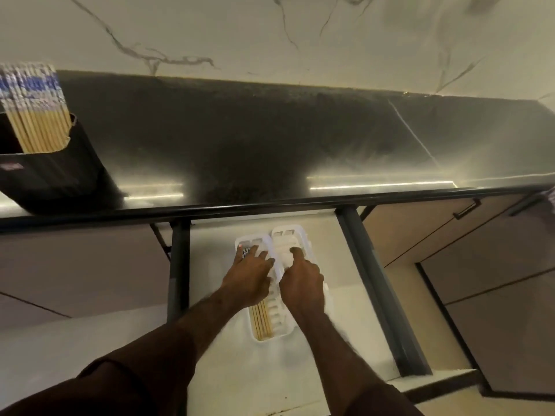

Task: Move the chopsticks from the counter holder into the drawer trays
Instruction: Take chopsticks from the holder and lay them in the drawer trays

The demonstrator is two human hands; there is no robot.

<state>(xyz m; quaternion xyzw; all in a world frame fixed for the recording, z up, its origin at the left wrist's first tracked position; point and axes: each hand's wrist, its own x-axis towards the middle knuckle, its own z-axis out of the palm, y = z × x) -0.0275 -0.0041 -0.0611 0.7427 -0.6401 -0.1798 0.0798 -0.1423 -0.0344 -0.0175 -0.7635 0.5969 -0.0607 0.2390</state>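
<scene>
Wooden chopsticks (pixel 262 321) noted lying lengthwise in left white tray (pixel 255 333), pale ends toward the near end, patterned tips toward the far end and partly covered. Left hand (pixel 247 276) resting flat over the same tray, fingers spread and nearly straight, fingertips at the patterned tips; grip slack, nothing clasped. Right white tray (pixel 292 235) set just beside the left one, touching along the long side and shifted slightly farther back; slots appear unfilled where visible. Right hand (pixel 301 282) over the right tray, index finger extended and pressing into the tray, remaining fingers curled under; grip on any object not discernible. Both trays seated on pale floor of open drawer (pixel 330 310), drawer pulled out below the counter edge, grey side rails left and right. Remaining chopsticks (pixel 34 109) standing bundled in black holder (pixel 51 175) at far left of dark speckled counter (pixel 270 139), tilted, blue-and-white patterned ends uppermost. Marble-veined wall (pixel 270 31) behind the counter. Brown cabinet fronts (pixel 495 280) either side of the drawer, dark bar handle on the right. Dark sleeves at both forearms, lower frame.
</scene>
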